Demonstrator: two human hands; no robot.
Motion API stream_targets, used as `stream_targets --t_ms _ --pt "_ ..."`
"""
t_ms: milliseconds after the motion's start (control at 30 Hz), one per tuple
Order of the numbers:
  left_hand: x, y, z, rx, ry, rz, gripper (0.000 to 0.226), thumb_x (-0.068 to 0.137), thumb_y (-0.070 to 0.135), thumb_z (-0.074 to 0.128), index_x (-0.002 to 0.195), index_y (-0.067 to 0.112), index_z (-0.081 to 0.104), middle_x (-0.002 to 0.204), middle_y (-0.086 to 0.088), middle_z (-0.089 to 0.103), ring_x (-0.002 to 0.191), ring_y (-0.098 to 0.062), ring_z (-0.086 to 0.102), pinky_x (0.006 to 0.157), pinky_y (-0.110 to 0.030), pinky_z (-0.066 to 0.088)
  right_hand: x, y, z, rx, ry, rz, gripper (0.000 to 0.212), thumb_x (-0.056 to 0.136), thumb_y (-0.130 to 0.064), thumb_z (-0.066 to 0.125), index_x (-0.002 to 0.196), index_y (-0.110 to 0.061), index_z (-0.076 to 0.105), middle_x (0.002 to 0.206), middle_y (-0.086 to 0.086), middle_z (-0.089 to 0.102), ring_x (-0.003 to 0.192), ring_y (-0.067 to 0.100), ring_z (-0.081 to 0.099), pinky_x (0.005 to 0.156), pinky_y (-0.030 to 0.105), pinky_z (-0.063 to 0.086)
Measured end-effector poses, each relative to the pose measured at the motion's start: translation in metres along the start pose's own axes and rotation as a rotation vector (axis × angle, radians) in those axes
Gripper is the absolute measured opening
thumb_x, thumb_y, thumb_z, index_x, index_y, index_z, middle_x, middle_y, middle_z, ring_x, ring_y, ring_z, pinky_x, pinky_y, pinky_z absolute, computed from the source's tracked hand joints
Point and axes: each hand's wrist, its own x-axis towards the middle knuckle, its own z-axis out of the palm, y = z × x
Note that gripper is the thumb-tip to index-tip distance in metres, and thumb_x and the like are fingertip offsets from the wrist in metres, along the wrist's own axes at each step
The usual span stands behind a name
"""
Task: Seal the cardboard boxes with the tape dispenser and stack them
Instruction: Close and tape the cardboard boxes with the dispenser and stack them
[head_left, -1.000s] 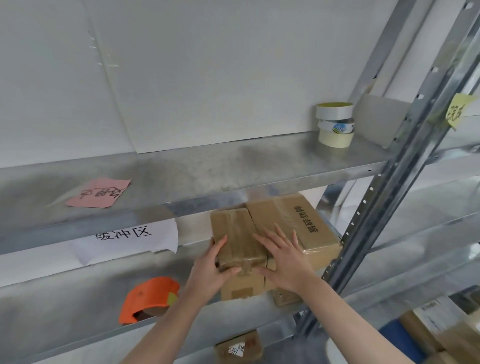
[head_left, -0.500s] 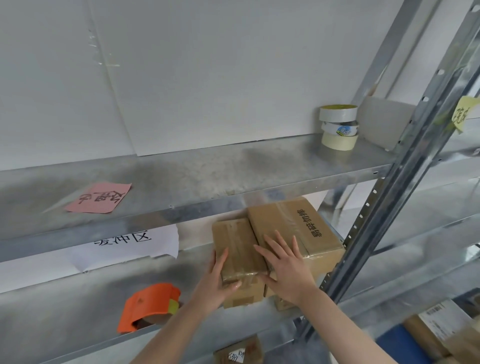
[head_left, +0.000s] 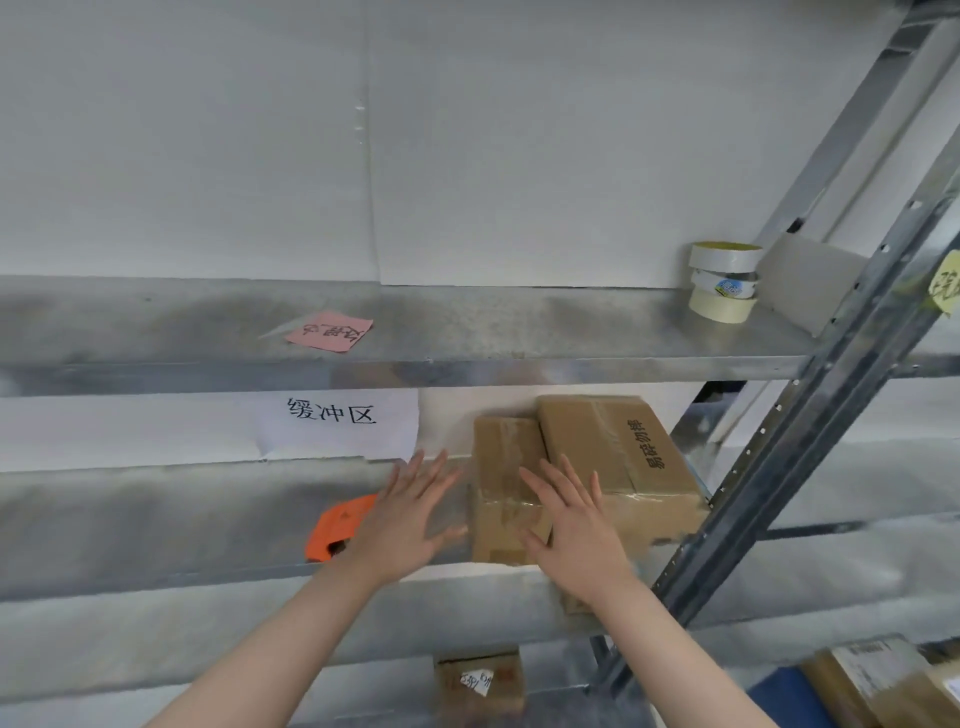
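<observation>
Left hand (head_left: 402, 519) now off box (head_left: 504, 467) — shelf (head_left: 156, 519)

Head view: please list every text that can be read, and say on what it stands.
"缓冲区": on the white sheet.
"易碎勿摔": on the larger box.
Pink note: handwriting, not clear enough to read.
Yellow note: cut off, unreadable.
Tape roll label: too small.
Lower box label: blurred.

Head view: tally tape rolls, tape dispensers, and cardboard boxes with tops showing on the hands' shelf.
Stacked round tape rolls: 3
Orange plastic tape dispenser: 1
Brown cardboard boxes, tops showing: 2
Total: 6
</observation>
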Motion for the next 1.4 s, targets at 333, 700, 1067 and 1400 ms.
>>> stream_targets --t_ms 333,700,1067,1400 --pt "-0.138 -0.072 -0.067 0.187 0.072 -0.081 0.079 0.085 0.075 0.009 0.152 0.032 0.015 0.159 0.012 -0.006 0.146 -0.016 -0.017 0.117 -0.037 -0.011 -0.019 -0.131 0.006 -0.020 0.023 -0.186 0.075 0.083 -0.069 0.027 0.147 -0.031 0.036 0.157 -0.001 0.031 0.150 0.023 0.005 0.119 0.048 -0.004" --pt "-0.370 -0.276 -0.160 0.202 0.080 -0.325 0.080 0.084 0.073 0.011 0.152 0.031 0.011 0.160 0.008 0.003 0.148 -0.015 0.005 0.118 -0.028 0.005 0.008 -0.410 0.093 0.098 -0.010 -0.320 0.083 0.078 -0.075 0.018 0.150 -0.035 0.028 0.160 -0.004 0.022 0.151 0.019 0.000 0.120 0.045 -0.001" --pt "-0.537 -0.462 -0.234 0.274 0.165 -0.557 0.071 0.094 0.063 0.025 0.152 0.032 0.000 0.156 0.013 -0.009 0.145 -0.007 -0.010 0.115 -0.026 -0.013 0.066 -0.665 0.159 0.114 -0.123 -0.506 0.087 0.077 -0.076 0.009 0.153 -0.035 0.015 0.163 -0.007 0.009 0.150 0.017 -0.010 0.119 0.043 -0.009" --pt "-0.598 -0.624 -0.271 0.219 0.187 -0.759 0.075 0.088 0.069 0.025 0.152 0.035 0.005 0.157 0.014 0.001 0.147 -0.009 0.005 0.117 -0.030 -0.001 0.153 -0.838 0.234 0.065 -0.142 -0.615 0.086 0.077 -0.075 0.003 0.154 -0.035 0.008 0.164 -0.005 0.003 0.150 0.020 -0.012 0.119 0.049 -0.007"
